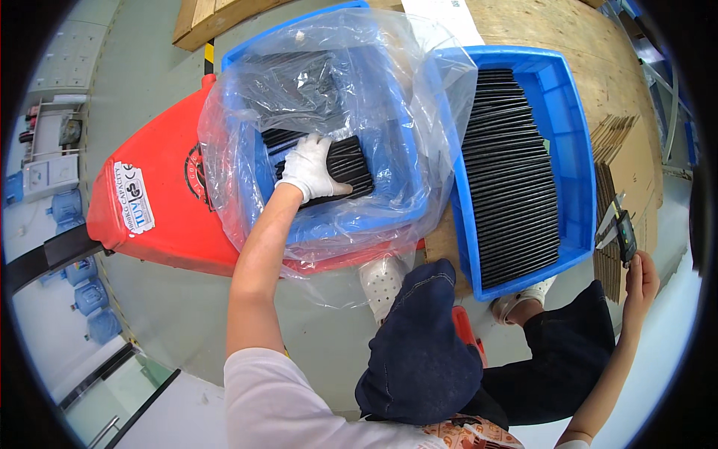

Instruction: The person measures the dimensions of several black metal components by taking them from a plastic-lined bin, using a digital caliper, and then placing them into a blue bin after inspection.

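My left hand (308,168), in a white glove, grips a bundle of black rods (350,166) inside a blue bin (359,222) lined with a clear plastic bag (441,82). More black rods lie beside and under the bundle, partly hidden by the film. Off to the right, my bare right hand (641,280) pinches a digital caliper (625,232) by its end, beside the second bin. That second blue bin (582,165) holds many black rods (508,187) laid side by side in a long row.
A red pallet jack (161,179) stands under the left bin. Flat cardboard sheets (632,179) are stacked right of the second bin, on a wooden board (535,26). A wooden beam (217,16) lies at the far left. My legs and white clogs (380,284) are close below the bins.
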Demonstrator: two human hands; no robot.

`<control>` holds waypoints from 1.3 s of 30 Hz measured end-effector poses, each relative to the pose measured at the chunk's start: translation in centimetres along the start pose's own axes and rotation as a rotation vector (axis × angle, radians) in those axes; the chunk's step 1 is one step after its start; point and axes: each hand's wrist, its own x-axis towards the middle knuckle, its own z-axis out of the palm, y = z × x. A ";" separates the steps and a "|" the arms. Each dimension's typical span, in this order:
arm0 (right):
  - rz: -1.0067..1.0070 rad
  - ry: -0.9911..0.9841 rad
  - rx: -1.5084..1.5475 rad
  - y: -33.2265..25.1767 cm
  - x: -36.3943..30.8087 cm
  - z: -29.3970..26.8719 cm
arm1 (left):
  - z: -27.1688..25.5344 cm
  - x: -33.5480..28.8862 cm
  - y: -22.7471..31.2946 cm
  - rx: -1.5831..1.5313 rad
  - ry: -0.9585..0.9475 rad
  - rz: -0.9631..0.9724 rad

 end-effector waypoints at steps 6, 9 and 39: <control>0.031 -0.007 0.007 -1.0 -0.4 0.5 | -0.5 0.0 1.3 0.017 -0.081 0.054; 0.011 0.005 0.010 -1.1 -0.5 0.4 | 0.0 -0.4 1.5 0.057 -0.077 0.054; 0.081 -0.019 -0.045 -0.2 0.5 1.1 | -1.7 7.1 -3.2 0.100 0.333 -0.279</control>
